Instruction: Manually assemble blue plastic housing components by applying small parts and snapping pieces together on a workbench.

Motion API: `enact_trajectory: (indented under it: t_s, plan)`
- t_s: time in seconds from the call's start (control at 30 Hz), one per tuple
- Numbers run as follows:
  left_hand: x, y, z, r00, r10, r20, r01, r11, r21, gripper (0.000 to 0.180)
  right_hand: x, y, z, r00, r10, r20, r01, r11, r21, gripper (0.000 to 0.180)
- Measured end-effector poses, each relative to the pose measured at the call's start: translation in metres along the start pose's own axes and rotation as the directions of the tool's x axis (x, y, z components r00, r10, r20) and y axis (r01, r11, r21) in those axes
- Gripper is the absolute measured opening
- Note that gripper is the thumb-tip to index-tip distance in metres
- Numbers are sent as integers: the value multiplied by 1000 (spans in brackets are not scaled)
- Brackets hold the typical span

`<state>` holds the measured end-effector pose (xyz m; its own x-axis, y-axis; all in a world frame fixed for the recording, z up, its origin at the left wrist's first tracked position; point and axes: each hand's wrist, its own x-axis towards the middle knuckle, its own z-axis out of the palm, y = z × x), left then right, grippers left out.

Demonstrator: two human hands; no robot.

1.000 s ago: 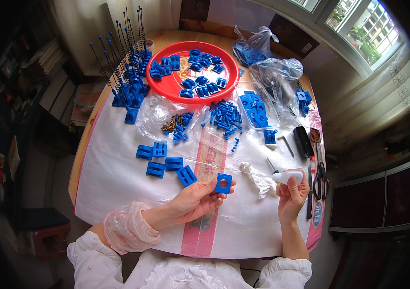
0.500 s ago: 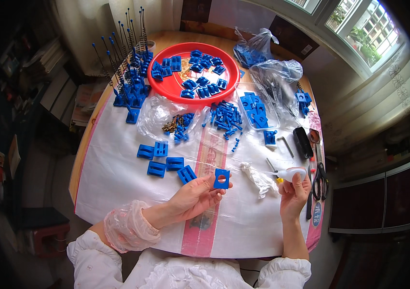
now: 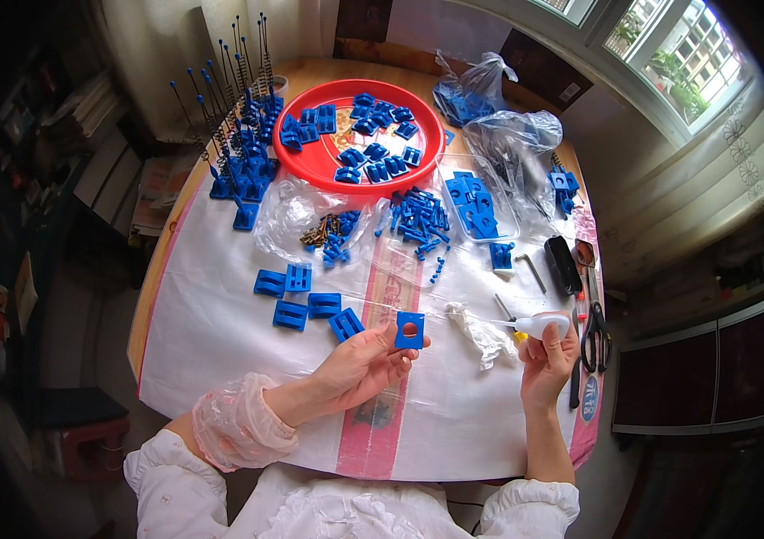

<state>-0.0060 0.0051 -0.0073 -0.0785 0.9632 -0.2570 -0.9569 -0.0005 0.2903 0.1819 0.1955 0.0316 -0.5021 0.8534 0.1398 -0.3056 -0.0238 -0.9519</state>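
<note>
Between the thumb and fingers of my left hand [image 3: 366, 364] is a blue square plastic plate [image 3: 410, 320] with a round hole, held above the table. My right hand [image 3: 547, 373] is closed round a small white squeeze bottle [image 3: 539, 324], tilted so its thin nozzle points left toward the plate. A gap separates nozzle and plate. Several blue slotted plastic pieces [image 3: 289, 314] lie on the white sheet beyond my left hand. A crumpled white tissue [image 3: 474, 335] lies between my hands.
A red round tray [image 3: 288, 171] holds more blue pieces. Blue pegs [image 3: 418, 216] and a clear container [image 3: 479, 239] stand nearer. Spring-topped assemblies [image 3: 242, 171] crowd the back left. Scissors [image 3: 595, 340], a hex key [image 3: 534, 274] and a black case [image 3: 563, 266] lie at right.
The left hand and the blue plate have shifted very slightly left and up. The right hand keeps its hold on the bottle almost unmoved.
</note>
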Motion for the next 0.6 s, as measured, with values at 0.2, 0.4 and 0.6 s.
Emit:
enact_trajectory:
  t_s: [0.2, 0.4, 0.6]
  plan:
    - [0, 0, -1, 1000, -1, 13, 1, 1000, -3, 42, 0, 0, -1, 1000, 4, -5, -4, 1000, -16, 23]
    - [0, -1, -2, 1000, 0, 10, 0, 1000, 8, 42, 1, 1, -1, 1000, 2, 3, -2, 1000, -19, 24]
    - [0, 0, -1, 1000, -1, 15, 1, 1000, 10, 42, 0, 1, -1, 1000, 3, -2, -3, 1000, -24, 24]
